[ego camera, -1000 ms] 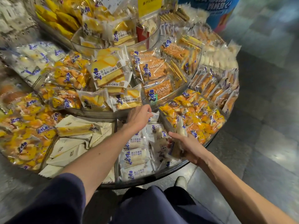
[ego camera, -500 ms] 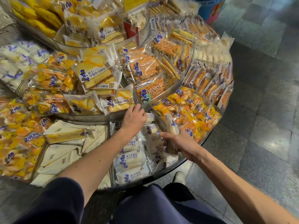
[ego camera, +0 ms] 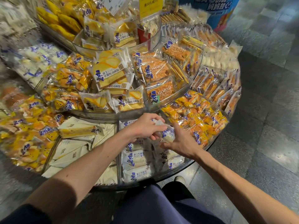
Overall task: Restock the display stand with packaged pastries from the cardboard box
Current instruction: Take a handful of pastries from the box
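Together, both hands (ego camera: 143,126) (ego camera: 180,142) grip packet (ego camera: 168,134).

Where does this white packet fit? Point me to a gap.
Only likely gap: below the left hand and right hand, between the left stack of white packets and the rim-side packets. Cream wedges, yellow buns and upper tiers are packed.

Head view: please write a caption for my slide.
Left hand and right hand hold one white pastry packet over the lowest tier of the display stand.

pkgs (ego camera: 137,160) fill bin (ego camera: 119,152), tier rim (ego camera: 100,115) close behind
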